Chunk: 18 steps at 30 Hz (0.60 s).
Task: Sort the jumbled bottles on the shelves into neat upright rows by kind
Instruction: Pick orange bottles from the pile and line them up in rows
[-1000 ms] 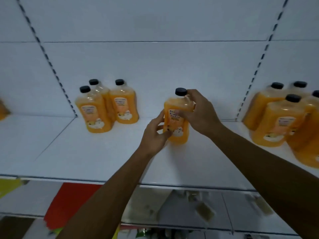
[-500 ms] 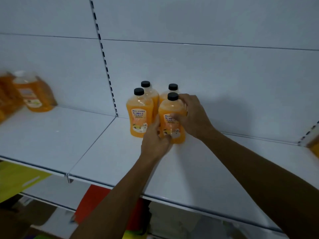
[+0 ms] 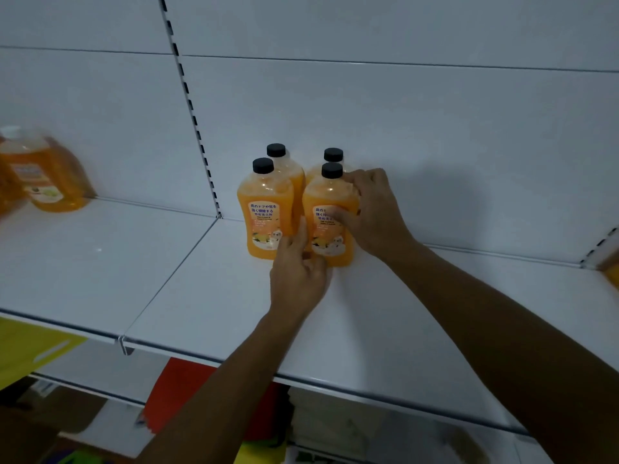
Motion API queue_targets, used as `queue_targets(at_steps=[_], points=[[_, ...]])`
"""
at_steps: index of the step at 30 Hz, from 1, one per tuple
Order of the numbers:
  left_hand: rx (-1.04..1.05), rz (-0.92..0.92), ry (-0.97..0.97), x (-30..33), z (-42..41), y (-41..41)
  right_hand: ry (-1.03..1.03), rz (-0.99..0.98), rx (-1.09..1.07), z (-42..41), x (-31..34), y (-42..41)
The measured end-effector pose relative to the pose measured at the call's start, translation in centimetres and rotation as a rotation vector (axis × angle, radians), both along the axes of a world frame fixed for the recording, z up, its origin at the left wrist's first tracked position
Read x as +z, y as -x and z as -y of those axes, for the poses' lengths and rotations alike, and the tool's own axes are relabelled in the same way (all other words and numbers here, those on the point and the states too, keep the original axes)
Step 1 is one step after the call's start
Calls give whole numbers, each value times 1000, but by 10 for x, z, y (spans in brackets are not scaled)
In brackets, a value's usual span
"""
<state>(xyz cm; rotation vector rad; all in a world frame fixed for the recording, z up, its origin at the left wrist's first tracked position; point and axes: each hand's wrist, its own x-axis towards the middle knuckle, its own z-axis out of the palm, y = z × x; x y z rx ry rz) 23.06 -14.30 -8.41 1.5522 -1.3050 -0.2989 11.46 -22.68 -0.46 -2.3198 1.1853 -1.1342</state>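
Reaching forward with both arms, forearms bare. Left hand (image 3: 299, 267) lying low, fingers loosely curled, thumb pointing up. Right hand (image 3: 371, 214) sitting higher, palm down, fingers and thumb curling round a bottle (image 3: 330, 226), wrist angling in from the right.
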Motion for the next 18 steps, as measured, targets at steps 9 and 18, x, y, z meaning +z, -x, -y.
queue_targets(at_steps=[9, 18], points=[[-26, 73, -46, -4, -12, 9, -24, 32, -33, -8, -4, -5], [-4, 114, -11, -5, -13, 9, -3, 80, -50, -13, -10, -11]])
